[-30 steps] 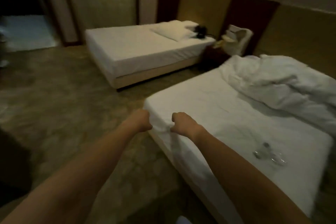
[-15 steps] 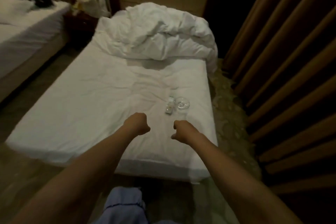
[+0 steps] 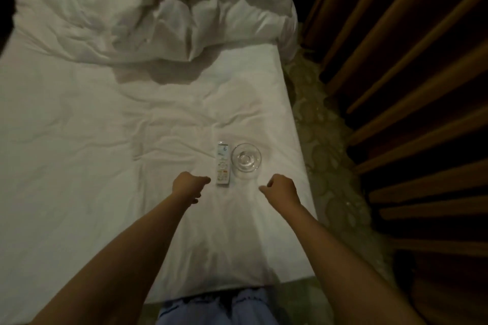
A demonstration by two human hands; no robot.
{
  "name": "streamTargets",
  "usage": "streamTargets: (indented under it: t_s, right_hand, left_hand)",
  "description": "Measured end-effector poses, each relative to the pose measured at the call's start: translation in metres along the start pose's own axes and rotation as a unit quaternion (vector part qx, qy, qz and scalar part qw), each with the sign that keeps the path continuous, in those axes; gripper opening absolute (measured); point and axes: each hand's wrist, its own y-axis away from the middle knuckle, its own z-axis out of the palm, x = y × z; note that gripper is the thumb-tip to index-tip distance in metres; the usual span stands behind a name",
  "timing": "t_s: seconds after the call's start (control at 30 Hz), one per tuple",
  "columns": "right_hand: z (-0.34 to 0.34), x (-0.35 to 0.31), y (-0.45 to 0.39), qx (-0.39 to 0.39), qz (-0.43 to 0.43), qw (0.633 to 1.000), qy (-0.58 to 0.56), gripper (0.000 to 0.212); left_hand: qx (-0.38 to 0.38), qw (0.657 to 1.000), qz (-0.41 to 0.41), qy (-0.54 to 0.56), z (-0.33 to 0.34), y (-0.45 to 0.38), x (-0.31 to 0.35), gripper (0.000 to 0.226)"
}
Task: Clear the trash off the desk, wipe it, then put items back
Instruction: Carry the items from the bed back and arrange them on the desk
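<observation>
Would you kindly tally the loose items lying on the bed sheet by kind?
White remote control: 1
Clear glass dish: 1
Crumpled white duvet: 1
Total: 3

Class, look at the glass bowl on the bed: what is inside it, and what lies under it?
The glass bowl looks empty. Through it, only white bedsheet shows; any clear liquid cannot be ruled out.
</observation>
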Motion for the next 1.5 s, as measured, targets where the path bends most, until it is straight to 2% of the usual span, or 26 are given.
streamTargets:
  t_s: [0.1, 0.17, 0.27, 0.37, 0.57, 0.67, 0.77, 0.93, 1.07, 1.13, 1.3, 1.43, 1.5]
  right_hand:
    - [0.0, 0.006, -0.051, -0.01, 0.042, 0.998, -0.039, 0.031]
    - [0.006, 0.011, -0.09, -0.015, 0.069, 0.995, -0.067, 0.025]
    - [0.021, 0.016, -0.139, -0.032, 0.112, 0.988, -0.105, 0.029]
    - [0.046, 0.022, -0.18, -0.061, 0.138, 0.979, -0.138, 0.029]
    - [0.079, 0.028, -0.224, -0.046, 0.17, 0.968, -0.177, 0.023]
    - [0.088, 0.026, -0.234, -0.029, 0.188, 0.952, -0.241, 0.006]
    - [0.09, 0.028, -0.239, -0.034, 0.204, 0.93, -0.303, 0.016]
    - [0.086, 0.033, -0.233, -0.054, 0.196, 0.915, -0.349, 0.008]
    - [0.061, 0.039, -0.208, -0.025, 0.208, 0.908, -0.362, 0.012]
    - [0.051, 0.047, -0.19, -0.007, 0.215, 0.897, -0.387, 0.018]
    - [0.01, 0.057, -0.131, 0.03, 0.233, 0.844, -0.483, 0.014]
    - [-0.018, 0.069, -0.07, 0.08, 0.215, 0.815, -0.531, 0.023]
    - [-0.031, 0.077, -0.033, 0.121, 0.208, 0.788, -0.567, 0.022]
  left_hand:
    - [0.008, 1.0, -0.012, 0.006, 0.025, -0.04, 0.015, 0.028]
    - [0.025, 0.999, -0.001, -0.024, 0.041, -0.066, 0.027, 0.031]
    - [0.043, 0.997, 0.012, -0.068, 0.066, -0.098, 0.037, 0.035]
    - [0.068, 0.993, -0.01, -0.099, 0.094, -0.123, 0.037, 0.054]
    - [0.105, 0.981, -0.05, -0.157, 0.136, -0.149, 0.027, 0.073]
    - [0.126, 0.969, -0.056, -0.206, 0.143, -0.156, 0.025, 0.071]
    - [0.117, 0.966, -0.074, -0.218, 0.144, -0.166, 0.026, 0.072]
    - [0.083, 0.991, -0.082, -0.06, 0.137, -0.165, 0.027, 0.072]
    - [0.066, 0.994, -0.076, -0.044, 0.121, -0.139, 0.039, 0.066]
    - [0.052, 0.995, -0.06, -0.059, 0.111, -0.12, 0.049, 0.064]
    - [-0.009, 0.991, 0.042, -0.13, 0.091, -0.065, 0.08, 0.05]
    - [-0.06, 0.969, 0.138, -0.197, 0.089, -0.009, 0.107, 0.047]
    - [-0.087, 0.956, 0.182, -0.213, 0.096, 0.02, 0.116, 0.047]
